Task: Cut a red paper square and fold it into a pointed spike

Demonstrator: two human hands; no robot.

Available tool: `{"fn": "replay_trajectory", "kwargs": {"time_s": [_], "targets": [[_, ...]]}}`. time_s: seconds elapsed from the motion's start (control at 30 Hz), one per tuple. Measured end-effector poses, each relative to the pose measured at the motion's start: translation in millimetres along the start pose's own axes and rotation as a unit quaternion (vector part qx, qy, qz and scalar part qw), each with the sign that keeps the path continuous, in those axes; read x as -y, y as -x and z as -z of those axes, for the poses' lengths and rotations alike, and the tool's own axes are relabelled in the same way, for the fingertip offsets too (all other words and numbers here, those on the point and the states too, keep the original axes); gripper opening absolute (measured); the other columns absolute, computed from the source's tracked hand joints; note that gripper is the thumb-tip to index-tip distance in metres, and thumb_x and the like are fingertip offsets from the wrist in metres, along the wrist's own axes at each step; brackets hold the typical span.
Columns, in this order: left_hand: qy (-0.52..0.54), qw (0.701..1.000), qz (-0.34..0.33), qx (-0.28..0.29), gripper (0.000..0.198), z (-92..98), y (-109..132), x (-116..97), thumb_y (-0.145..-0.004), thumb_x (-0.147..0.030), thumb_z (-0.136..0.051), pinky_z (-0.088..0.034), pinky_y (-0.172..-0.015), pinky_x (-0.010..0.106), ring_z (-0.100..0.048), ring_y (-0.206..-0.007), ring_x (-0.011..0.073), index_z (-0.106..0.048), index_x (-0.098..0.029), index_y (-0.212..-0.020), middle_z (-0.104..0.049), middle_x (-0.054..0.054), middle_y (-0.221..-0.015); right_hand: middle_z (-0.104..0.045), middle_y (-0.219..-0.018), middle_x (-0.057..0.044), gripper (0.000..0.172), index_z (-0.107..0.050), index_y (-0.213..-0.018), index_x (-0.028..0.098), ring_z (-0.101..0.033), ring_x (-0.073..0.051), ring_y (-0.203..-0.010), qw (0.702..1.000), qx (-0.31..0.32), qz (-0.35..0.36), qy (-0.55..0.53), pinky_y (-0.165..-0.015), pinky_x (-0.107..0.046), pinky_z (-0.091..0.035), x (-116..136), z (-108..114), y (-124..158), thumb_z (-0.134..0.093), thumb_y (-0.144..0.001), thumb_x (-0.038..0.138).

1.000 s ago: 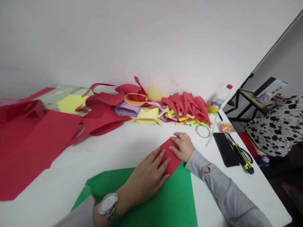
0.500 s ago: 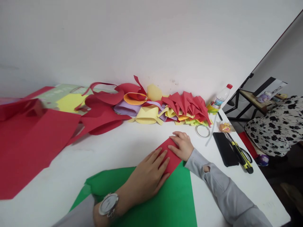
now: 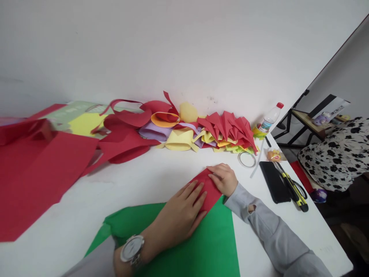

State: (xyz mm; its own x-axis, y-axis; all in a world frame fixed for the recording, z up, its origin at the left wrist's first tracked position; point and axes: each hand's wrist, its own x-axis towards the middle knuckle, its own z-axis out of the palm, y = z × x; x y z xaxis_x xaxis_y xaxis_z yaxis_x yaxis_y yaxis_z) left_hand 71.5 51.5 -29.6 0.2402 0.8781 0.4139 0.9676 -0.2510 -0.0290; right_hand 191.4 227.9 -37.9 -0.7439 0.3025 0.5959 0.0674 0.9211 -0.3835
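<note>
A folded piece of red paper point(image 3: 211, 191) lies under both my hands, partly over a large green sheet point(image 3: 211, 238). My left hand point(image 3: 184, 209), with a watch point(image 3: 132, 248) on its wrist, rests flat across the red paper with its fingers stretched out. At the far right corner of the red paper, my right hand point(image 3: 223, 179) has thumb and fingers closed on the paper's edge. The left palm hides part of the red paper, and the forearm covers some of the green sheet.
Along the wall lie red cut-paper pieces point(image 3: 127, 144) and pleated red paper point(image 3: 227, 127). Large red sheets point(image 3: 37, 184) spread at left. On the right are a tape roll point(image 3: 246, 159), phone point(image 3: 273, 182), yellow cutter point(image 3: 295, 192) and bottle point(image 3: 269, 119). Patterned clothing point(image 3: 336, 154) shows beyond the table.
My right hand's fingers have drawn in from lying spread on the red paper to pinching its far right corner. My left hand stays flat in place.
</note>
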Motion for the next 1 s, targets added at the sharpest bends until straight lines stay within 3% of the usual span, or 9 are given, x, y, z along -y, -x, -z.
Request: {"fn": "replay_trajectory", "kwargs": {"time_s": [0.37, 0.6, 0.83, 1.0], "targets": [[0.01, 1.0, 0.005, -0.013, 0.039, -3.8, 3, 0, -0.095, -0.031, -0.045, -0.048, -0.098, 0.051, -0.058, -0.115, 0.0367, -0.067, -0.007, -0.117, -0.066, 0.02, -0.121, -0.074, -0.087, -0.006, 0.014, -0.073, -0.095, 0.022, -0.067, -0.018, -0.081, 0.995, -0.05, 0.003, -0.088, -0.076, -0.032, -0.054, 6, 2, -4, -0.059, -0.091, 0.025], [0.013, 1.0, 0.006, -0.019, 0.038, -2.2, 1, -1, -0.095, -0.031, -0.045, -0.046, -0.1, 0.05, -0.056, -0.117, 0.035, -0.066, -0.008, -0.116, -0.066, 0.019, -0.119, -0.074, -0.082, -0.005, 0.011, -0.072, -0.092, 0.022, -0.067, -0.017, -0.075, 0.992, -0.048, 0.007, -0.113, -0.073, -0.031, -0.055, 12, 4, -3, -0.062, -0.088, 0.025], [0.015, 1.0, 0.014, -0.018, 0.038, -2.7, 1, -1, -0.095, -0.031, -0.045, -0.044, -0.102, 0.049, -0.057, -0.116, 0.0332, -0.065, -0.008, -0.116, -0.067, 0.018, -0.116, -0.072, -0.077, -0.004, 0.015, -0.071, -0.08, 0.021, -0.064, -0.016, -0.073, 0.99, -0.022, 0.101, -0.093, -0.071, -0.033, -0.05, 16, 3, 1, -0.058, -0.089, 0.019], [0.019, 1.0, 0.014, -0.021, 0.037, -3.6, 2, -1, -0.095, -0.03, -0.045, -0.045, -0.101, 0.049, -0.058, -0.114, 0.0328, -0.066, -0.008, -0.115, -0.067, 0.018, -0.114, -0.072, -0.077, -0.004, 0.021, -0.07, -0.077, 0.021, -0.063, -0.016, -0.075, 0.99, -0.005, 0.126, -0.057, -0.071, -0.033, -0.049, 17, 4, 4, -0.055, -0.091, 0.021]]}}
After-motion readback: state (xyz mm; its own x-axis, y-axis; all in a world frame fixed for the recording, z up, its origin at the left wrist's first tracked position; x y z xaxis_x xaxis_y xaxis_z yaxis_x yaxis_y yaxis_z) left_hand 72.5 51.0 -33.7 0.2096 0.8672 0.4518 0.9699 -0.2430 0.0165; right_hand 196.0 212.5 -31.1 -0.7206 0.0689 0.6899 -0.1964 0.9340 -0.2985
